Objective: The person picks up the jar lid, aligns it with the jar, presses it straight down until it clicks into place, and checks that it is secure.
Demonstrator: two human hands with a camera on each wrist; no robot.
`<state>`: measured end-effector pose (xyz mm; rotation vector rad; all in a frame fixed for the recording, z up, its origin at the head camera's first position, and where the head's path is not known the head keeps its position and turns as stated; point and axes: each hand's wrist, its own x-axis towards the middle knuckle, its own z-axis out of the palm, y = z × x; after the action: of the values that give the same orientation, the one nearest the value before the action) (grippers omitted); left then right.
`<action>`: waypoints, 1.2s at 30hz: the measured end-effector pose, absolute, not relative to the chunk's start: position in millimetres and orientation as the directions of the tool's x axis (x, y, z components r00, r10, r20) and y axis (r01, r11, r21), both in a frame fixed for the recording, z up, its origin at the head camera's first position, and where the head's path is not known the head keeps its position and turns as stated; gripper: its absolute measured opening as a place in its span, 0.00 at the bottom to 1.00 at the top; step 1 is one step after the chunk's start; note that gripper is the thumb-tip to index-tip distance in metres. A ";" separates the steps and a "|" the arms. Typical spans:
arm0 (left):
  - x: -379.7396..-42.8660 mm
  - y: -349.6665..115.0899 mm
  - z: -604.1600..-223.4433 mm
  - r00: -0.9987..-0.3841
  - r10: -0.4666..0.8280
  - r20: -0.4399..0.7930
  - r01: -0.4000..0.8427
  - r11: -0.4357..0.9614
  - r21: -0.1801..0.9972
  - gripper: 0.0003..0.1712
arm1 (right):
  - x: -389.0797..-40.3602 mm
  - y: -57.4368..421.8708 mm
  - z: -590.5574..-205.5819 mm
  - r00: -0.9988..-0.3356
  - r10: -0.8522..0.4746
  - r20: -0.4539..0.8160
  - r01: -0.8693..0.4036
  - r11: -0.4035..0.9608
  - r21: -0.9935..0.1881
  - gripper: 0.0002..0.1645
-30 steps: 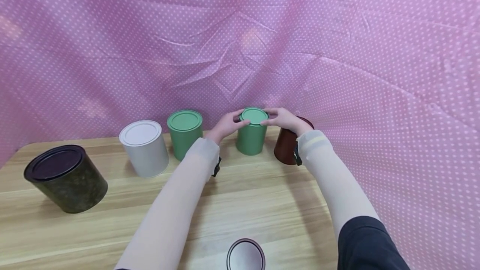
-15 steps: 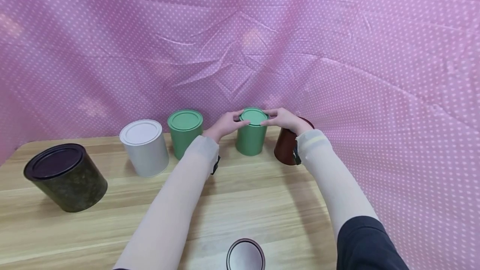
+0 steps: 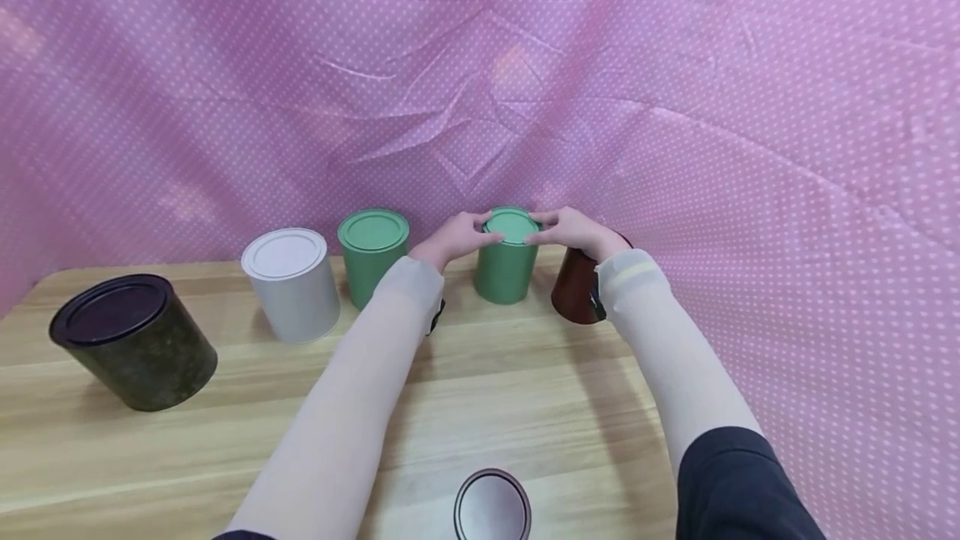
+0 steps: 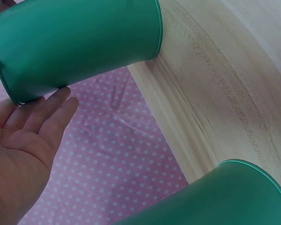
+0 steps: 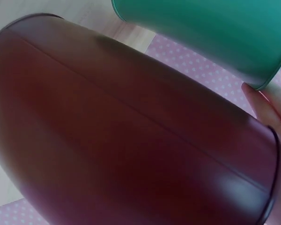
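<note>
A green lidded can (image 3: 506,273) stands upright on the wooden table near the back edge. My left hand (image 3: 453,238) holds its upper left side, thumb toward the front and fingers reaching behind the rim. From the opposite side my right hand (image 3: 573,232) grips the same rim, its thumb also in front. In the left wrist view, fingertips (image 4: 61,96) lie along the can's side just below its rim. A dark red can (image 3: 576,290) stands close under my right wrist, partly hidden by it; in the right wrist view it covers much of my hand.
Left of my hands stand a second green can (image 3: 372,265), a white can (image 3: 292,298) and a black can (image 3: 138,348). A round brown-rimmed lid or can top (image 3: 492,508) is at the front of the table (image 3: 540,407). Pink dotted cloth (image 3: 450,65) hangs behind and at right.
The head view has tipped slightly downward, so everything sits a little higher in it. Both hands keep their hold on the green can, which stays in place.
</note>
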<state>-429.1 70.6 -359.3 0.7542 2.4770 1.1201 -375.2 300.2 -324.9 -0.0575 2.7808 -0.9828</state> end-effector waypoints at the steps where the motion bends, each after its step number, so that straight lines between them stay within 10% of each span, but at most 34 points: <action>1: -429.0 70.5 -357.8 -0.811 0.581 -0.071 0.328 0.552 0.766 0.42 | -375.0 299.9 -323.4 -0.981 -0.101 -0.167 0.026 0.781 -0.624 0.44; 36: -412.3 72.0 -338.6 -0.852 0.517 0.086 0.440 0.617 0.653 0.44 | -359.4 293.2 -303.7 -0.984 -0.107 -0.140 -0.002 0.804 -0.594 0.51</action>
<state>-412.3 72.0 -338.6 0.8095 2.7241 1.0544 -359.4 293.2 -303.7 -0.0860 2.8239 -0.9299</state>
